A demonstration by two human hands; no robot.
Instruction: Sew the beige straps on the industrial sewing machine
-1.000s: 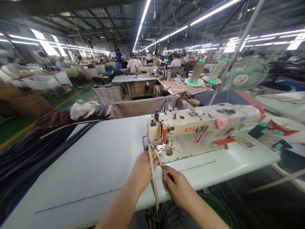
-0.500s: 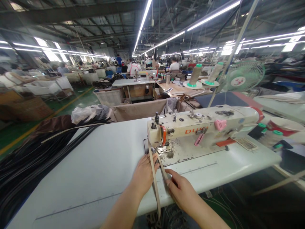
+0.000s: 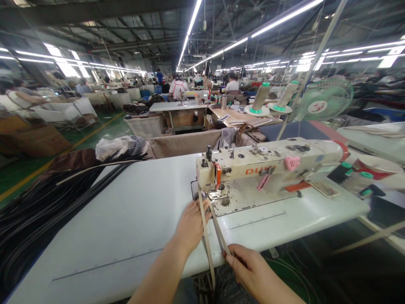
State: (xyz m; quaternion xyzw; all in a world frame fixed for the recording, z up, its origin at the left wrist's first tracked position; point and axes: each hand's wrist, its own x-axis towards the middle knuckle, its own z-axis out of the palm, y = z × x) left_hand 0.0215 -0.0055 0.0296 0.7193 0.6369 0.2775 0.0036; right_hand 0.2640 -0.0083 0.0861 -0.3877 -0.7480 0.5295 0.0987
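A white sewing machine (image 3: 237,169) stands on the pale table. My left hand (image 3: 190,221) lies with fingers stretched out just in front of the presser foot (image 3: 217,194), its fingertips beside the strips there. A narrow beige strip (image 3: 205,236) comes down from the machine head, passes over my left hand and hangs past the table's front edge. Another beige length (image 3: 218,226) runs from the foot toward me, and my right hand (image 3: 247,266) pinches it between thumb and fingers at the table edge. I cannot tell whether both lengths are one piece.
Long black strips (image 3: 63,202) are heaped along the table's left side. Behind the table are a brown fabric-sided bin (image 3: 183,145) and a plastic bag (image 3: 117,147). Thread cones (image 3: 261,99) and a green fan (image 3: 325,101) stand at the right. Several people work farther back.
My right hand has moved down and toward me along the beige strip, to the table's front edge. My left hand has stayed by the presser foot.
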